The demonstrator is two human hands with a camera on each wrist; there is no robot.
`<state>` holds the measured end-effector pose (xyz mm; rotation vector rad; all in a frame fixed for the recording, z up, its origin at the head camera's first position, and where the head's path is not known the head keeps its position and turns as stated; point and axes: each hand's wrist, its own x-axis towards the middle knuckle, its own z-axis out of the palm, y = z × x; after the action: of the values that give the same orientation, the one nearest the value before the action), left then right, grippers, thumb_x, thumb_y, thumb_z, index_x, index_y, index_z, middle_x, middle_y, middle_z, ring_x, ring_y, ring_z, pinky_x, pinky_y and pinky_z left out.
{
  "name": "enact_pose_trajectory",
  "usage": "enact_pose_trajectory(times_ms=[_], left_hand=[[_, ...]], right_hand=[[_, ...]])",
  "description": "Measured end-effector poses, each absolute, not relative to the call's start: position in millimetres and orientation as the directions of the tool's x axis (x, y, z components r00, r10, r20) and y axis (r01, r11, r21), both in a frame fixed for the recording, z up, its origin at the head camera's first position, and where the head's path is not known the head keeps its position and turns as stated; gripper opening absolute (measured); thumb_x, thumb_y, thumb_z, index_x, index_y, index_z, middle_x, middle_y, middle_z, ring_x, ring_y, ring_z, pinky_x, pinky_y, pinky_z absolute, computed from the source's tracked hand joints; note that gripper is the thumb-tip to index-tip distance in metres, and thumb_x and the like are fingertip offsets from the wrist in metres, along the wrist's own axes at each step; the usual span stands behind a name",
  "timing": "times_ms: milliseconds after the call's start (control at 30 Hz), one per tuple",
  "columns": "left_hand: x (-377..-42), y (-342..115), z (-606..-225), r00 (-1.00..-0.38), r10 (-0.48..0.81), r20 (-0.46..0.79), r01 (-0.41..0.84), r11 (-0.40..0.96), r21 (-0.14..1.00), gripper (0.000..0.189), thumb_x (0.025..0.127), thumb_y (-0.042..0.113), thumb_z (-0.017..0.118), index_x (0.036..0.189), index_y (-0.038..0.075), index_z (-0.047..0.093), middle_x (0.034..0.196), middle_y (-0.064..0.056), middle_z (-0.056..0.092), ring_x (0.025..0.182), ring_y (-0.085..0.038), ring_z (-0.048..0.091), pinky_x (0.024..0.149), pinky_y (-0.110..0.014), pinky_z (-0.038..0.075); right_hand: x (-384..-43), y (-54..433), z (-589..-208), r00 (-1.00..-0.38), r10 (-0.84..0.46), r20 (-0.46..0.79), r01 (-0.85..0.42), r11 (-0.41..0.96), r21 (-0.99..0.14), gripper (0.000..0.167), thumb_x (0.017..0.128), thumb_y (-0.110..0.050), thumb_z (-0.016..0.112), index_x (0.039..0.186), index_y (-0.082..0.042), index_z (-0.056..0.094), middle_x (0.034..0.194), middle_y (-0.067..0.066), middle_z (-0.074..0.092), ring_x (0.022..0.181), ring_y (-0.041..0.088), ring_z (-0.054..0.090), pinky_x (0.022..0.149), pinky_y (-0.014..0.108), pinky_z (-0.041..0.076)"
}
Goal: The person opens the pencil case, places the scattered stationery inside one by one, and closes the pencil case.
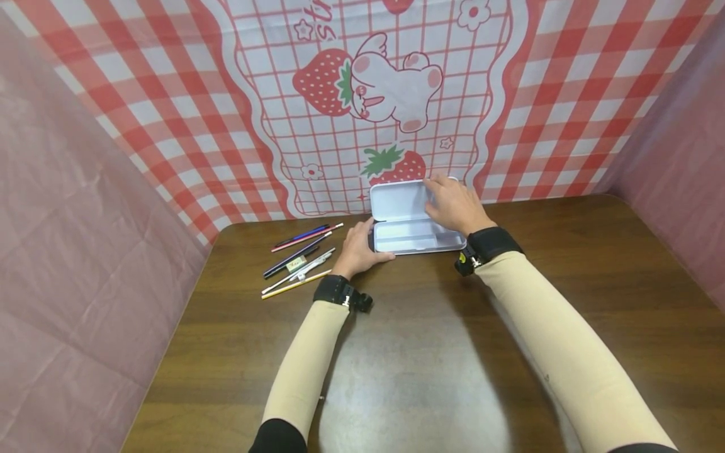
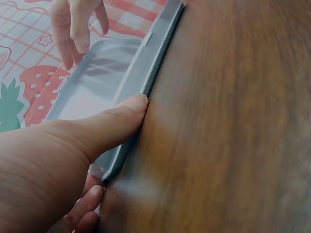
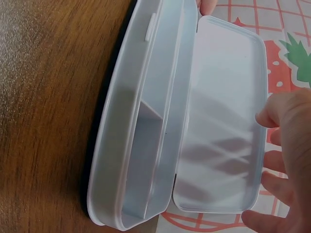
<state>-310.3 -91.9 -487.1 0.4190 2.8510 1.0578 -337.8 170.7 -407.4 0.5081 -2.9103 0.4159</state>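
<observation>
A white pencil case (image 1: 419,251) lies at the back of the table, its lid (image 1: 396,201) raised against the cloth behind. Inside are long compartments and a divider (image 3: 151,110), with no items visible in them. My left hand (image 1: 357,250) grips the case's left end, thumb (image 2: 132,104) against the front wall and fingers round the end. My right hand (image 1: 455,207) is at the lid's upper right edge. In the right wrist view its fingers are spread and loosely bent, the thumb (image 3: 267,116) at the rim.
Left of the case lie several pens and pencils, including a yellow pencil (image 1: 294,285) and a dark pen (image 1: 283,263), around a small pale eraser-like block (image 1: 296,263). A strawberry-print cloth (image 1: 391,145) hangs along the back of the wooden table (image 1: 408,352). Pink curtains (image 1: 96,251) flank it.
</observation>
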Motion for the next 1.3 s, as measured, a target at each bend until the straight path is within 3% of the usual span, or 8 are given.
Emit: enact_pose_trajectory(times_ms=[167,300,600,833,1300], left_hand=[[-309,-92,-485,-0.961,0.276,0.029,0.228,0.724,0.651,0.112,0.088,0.036,0.097,0.175,0.004,0.035,0.168,-0.022,0.052,0.157,-0.04,0.048,0.135,-0.053,0.04],[-308,-92,-485,-0.961,0.276,0.015,0.219,0.726,0.652,0.112,0.089,0.036,0.097,0.175,0.004,0.034,0.169,-0.022,0.051,0.158,-0.041,0.046,0.136,-0.053,0.039],[-308,-91,-485,-0.961,0.277,0.02,0.225,0.734,0.641,0.111,0.089,0.036,0.096,0.175,0.003,0.034,0.168,-0.022,0.052,0.157,-0.04,0.047,0.136,-0.053,0.039],[-307,-91,-483,-0.961,0.278,0.015,0.223,0.735,0.641,0.111,0.089,0.036,0.096,0.175,0.004,0.034,0.169,-0.022,0.052,0.158,-0.04,0.047,0.137,-0.052,0.038],[-309,-92,-484,-0.96,0.282,0.0,0.216,0.737,0.64,0.115,0.089,0.037,0.096,0.177,0.003,0.03,0.172,-0.022,0.048,0.161,-0.041,0.043,0.138,-0.052,0.036]], right_hand=[[-338,171,-407,-0.94,-0.312,0.142,-0.337,0.917,-0.215,0.068,0.106,-0.027,0.063,0.17,-0.01,0.048,0.179,0.024,0.043,0.167,0.049,0.041,0.121,0.074,0.048],[-337,172,-407,-0.943,-0.315,0.106,-0.33,0.923,-0.199,0.069,0.107,-0.029,0.064,0.172,-0.013,0.046,0.181,0.023,0.04,0.169,0.049,0.038,0.119,0.076,0.049],[-336,174,-407,-0.936,-0.325,0.133,-0.345,0.923,-0.168,0.065,0.107,-0.029,0.065,0.169,-0.014,0.052,0.179,0.022,0.043,0.166,0.049,0.043,0.11,0.073,0.057],[-334,175,-408,-0.922,-0.317,0.222,-0.359,0.915,-0.186,0.055,0.107,-0.026,0.065,0.161,-0.014,0.062,0.174,0.019,0.052,0.158,0.047,0.055,0.088,0.061,0.065],[-325,194,-414,-0.924,-0.258,0.284,-0.338,0.897,-0.285,0.054,0.107,-0.024,0.064,0.159,-0.011,0.061,0.173,0.02,0.054,0.162,0.047,0.05,0.112,0.071,0.056]])
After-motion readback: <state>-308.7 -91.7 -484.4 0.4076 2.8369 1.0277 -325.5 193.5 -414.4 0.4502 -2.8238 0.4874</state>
